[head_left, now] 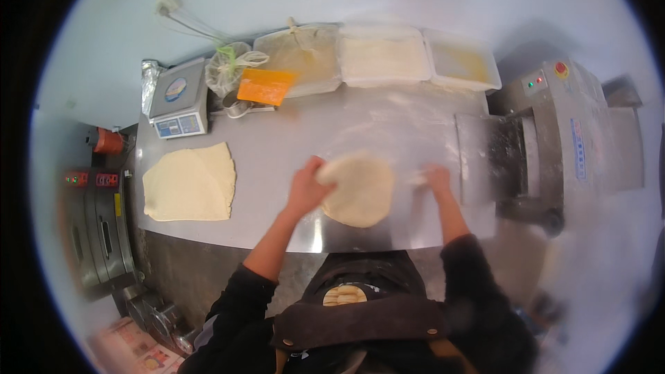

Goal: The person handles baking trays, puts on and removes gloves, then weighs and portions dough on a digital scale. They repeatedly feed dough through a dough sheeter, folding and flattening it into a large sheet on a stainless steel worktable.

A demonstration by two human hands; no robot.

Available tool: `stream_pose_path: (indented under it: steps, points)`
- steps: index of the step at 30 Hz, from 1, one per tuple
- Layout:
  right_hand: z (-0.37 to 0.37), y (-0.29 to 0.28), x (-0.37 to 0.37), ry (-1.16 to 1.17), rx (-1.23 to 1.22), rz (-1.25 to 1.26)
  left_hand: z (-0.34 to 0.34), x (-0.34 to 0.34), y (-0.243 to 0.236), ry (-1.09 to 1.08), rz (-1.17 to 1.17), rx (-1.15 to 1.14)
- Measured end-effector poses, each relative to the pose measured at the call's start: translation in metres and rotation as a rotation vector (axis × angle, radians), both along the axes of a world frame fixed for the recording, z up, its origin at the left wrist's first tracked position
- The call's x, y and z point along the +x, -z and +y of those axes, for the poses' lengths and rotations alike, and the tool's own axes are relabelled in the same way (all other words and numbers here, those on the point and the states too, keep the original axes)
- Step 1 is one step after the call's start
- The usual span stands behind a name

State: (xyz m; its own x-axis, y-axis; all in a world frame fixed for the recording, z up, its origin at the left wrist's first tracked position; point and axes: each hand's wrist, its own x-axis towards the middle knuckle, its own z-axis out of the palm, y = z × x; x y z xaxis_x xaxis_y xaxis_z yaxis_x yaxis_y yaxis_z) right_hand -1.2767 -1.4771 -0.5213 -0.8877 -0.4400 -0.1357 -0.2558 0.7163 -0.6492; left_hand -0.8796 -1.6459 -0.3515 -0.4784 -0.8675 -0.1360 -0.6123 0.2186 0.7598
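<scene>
A round, flat sheet of dough (360, 197) is in front of me at the near edge of the steel table. My left hand (310, 185) grips its left rim, the fingers bent around the edge. To the right of the dough and apart from it, my right hand (436, 178) is over the table with its fingers drawn together. A small pale blur shows at those fingertips, too smeared to name. On the left of the table lies a larger folded slab of dough (190, 183), touched by neither hand.
Along the back stand a digital scale (179, 100), a plastic bag (232, 69), an orange scraper (267, 86), a metal cup (235, 105) and white tubs (384, 59). A floury roller machine (547, 138) borders the right side. An oven (100, 228) stands at lower left.
</scene>
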Motion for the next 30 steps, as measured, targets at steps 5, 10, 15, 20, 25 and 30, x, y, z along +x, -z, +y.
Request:
stream_pose_path:
  steps: [5, 10, 15, 20, 25, 30]
  points:
    - [0.031, -0.018, -0.023, -0.153, 0.122, -0.079, -0.052, 0.085, 0.140, -0.766, 0.109, 0.383]
    - [0.054, -0.174, -0.095, -0.100, -0.520, -0.831, 0.007, 0.146, 0.172, -0.588, 0.633, 1.113]
    - [0.105, -0.406, -0.293, -0.459, -0.439, 0.282, 0.113, 0.066, 0.152, -0.725, 0.804, 1.325]
    - [0.187, -0.477, -0.535, 0.051, 0.113, 0.774, 0.217, -0.095, 0.173, -0.383, 0.766, 0.922]
    - [0.261, -0.472, -0.627, 0.326, 0.414, 1.068, 0.224, -0.131, 0.196, -1.022, 0.852, 1.435]
    - [0.218, -0.478, -0.637, -0.219, -0.021, 1.085, 0.138, 0.000, 0.159, -0.830, -0.003, 0.666]
